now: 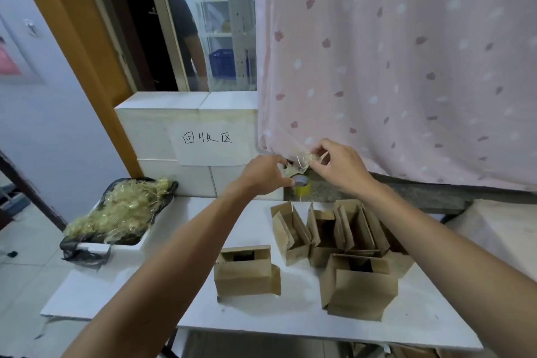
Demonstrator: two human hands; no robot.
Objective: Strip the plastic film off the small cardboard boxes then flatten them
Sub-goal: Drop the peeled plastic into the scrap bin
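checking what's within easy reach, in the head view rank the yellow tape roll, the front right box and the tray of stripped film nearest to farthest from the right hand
1. yellow tape roll, on the ledge just below-left of the right hand, which pinches a film scrap
2. front right box, on the table toward the camera
3. tray of stripped film, far left

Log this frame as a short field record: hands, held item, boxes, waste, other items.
left hand: pinches one end of the plastic film
right hand: pinches the other end
cardboard boxes: several standing on the white table, none in hand
film waste: heaped in the black-lined tray at the table's left end
other: yellow tape roll below the hands; handwritten sign behind
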